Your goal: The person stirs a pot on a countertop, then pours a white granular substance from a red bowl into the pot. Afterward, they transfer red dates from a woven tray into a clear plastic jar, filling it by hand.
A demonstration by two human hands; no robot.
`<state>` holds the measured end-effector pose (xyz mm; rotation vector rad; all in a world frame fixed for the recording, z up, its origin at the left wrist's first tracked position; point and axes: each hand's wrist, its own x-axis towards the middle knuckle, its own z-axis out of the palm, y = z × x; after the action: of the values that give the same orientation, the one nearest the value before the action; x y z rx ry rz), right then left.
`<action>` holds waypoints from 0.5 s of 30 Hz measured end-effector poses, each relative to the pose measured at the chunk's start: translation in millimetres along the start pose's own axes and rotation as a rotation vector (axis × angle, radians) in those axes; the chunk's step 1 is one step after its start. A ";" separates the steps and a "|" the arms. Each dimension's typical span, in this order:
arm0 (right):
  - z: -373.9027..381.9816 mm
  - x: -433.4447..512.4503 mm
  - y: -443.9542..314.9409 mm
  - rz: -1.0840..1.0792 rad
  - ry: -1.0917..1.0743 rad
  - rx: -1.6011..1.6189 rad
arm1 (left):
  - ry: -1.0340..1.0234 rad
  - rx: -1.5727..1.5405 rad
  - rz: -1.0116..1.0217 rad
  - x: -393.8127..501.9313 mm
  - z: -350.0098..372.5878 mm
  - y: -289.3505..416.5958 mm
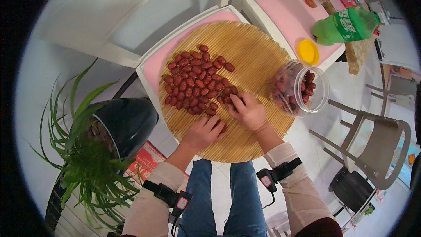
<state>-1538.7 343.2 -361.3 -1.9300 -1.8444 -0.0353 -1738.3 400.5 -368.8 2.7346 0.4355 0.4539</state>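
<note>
Wrinkled red dates (pixel 194 79), probably dried jujubes, lie in a single-layer cluster on the left half of a round woven mat (pixel 250 42). My left hand (pixel 204 133) is at the mat's near side, its fingers curled around one or two dates (pixel 224 127). My right hand (pixel 249 112) reaches over the mat, fingertips touching dates (pixel 227 99) at the cluster's right edge; its fingers partly hide them, so a grip cannot be told. A clear plastic jar (pixel 320 89) lies tipped on the mat's right side, its mouth facing right, with more dates (pixel 308 85) inside.
The mat rests on a pink-topped white chair (pixel 153 69). Another pink seat (pixel 279 6) holds a yellow lid (pixel 308 52) and a green bottle (pixel 348 26). A potted plant (pixel 131 128) stands left, beside a red box (pixel 146 159). A grey chair (pixel 378 144) stands right.
</note>
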 end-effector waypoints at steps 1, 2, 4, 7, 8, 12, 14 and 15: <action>-0.8 -1.3 -1.4 0.013 -0.004 0.005 | -0.001 0.012 0.004 0.4 -0.7 -0.2; -1.7 -2.9 -3.0 0.027 -0.008 0.011 | -0.003 0.010 0.002 0.7 -1.4 -0.1; -5.0 -6.5 -6.2 0.066 -0.037 0.016 | -0.021 -0.001 -0.011 1.6 -2.4 0.2; -10.8 -9.0 -9.6 0.134 -0.037 0.044 | -0.050 -0.040 -0.046 3.2 -3.1 1.0; -14.1 -10.2 -11.1 0.166 -0.044 0.050 | -0.052 -0.061 -0.055 3.9 -3.3 1.4; -30.3 -14.7 -16.5 0.263 -0.045 0.082 | -0.018 -0.100 -0.081 8.6 -3.0 2.9; -35.6 -16.1 -16.7 0.264 -0.039 0.101 | -0.002 -0.085 -0.079 11.2 -3.1 3.2; -36.6 -16.2 -15.7 0.249 -0.038 0.109 | 0.012 -0.082 -0.081 12.6 -2.9 3.7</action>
<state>-1544.3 315.3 -329.3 -2.0797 -1.5806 0.1787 -1727.0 402.3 -361.6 2.6266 0.5167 0.4566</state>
